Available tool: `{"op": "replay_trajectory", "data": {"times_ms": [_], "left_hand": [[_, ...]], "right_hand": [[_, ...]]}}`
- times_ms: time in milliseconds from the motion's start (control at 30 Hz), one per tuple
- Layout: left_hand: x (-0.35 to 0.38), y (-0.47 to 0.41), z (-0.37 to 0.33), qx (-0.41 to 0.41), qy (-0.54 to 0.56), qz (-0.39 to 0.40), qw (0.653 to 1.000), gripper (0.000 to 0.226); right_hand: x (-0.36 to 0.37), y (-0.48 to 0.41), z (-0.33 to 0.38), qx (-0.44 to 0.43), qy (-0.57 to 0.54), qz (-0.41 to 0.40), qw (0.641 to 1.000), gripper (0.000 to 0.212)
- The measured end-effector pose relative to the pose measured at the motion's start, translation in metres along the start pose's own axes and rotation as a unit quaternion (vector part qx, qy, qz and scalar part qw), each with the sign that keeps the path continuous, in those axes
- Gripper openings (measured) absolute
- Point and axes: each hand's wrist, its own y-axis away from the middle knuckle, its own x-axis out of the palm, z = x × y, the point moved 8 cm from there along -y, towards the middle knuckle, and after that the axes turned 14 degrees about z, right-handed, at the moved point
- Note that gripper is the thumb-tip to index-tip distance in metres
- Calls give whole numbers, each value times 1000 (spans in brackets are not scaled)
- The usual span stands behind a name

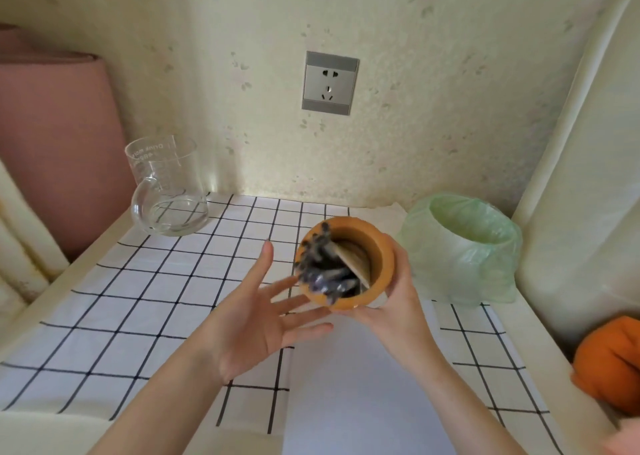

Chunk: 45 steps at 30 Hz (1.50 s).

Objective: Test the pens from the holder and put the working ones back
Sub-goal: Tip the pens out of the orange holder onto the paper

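Observation:
My right hand grips a round orange-brown pen holder from below and the right, tilted toward me and to the left, above the table. Several dark pens, blurred, stick out of its mouth on the left side; a pale divider shows inside. My left hand is held palm-up with fingers spread, just left of and under the holder's mouth, its fingertips close to the pens. A white sheet of paper lies on the checked cloth below both hands.
A checked white tablecloth covers the table. A glass measuring jug stands at the back left. A small bin lined with a green bag sits at the back right. An orange object lies at the right edge. A wall socket is behind.

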Motion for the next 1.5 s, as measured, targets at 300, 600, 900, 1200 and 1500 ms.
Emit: {"op": "replay_trajectory", "data": {"times_ms": [300,600,900,1200,1500], "left_hand": [[5,-3,14,-53,66,10,996,65],[10,-15,4,74,-8,-18,997,53],[-7,-8,-25,247,-236,-174,923,116],[-8,-8,-20,259,-284,-236,892,127],[-22,6,-37,334,-167,-259,891,112]], "right_hand": [[19,-6,2,-10,165,167,972,91],[14,11,-27,184,-203,65,960,38],[30,19,-31,271,-88,193,939,79],[40,16,-29,197,235,156,939,52],[37,10,-30,134,371,159,905,40]]}}
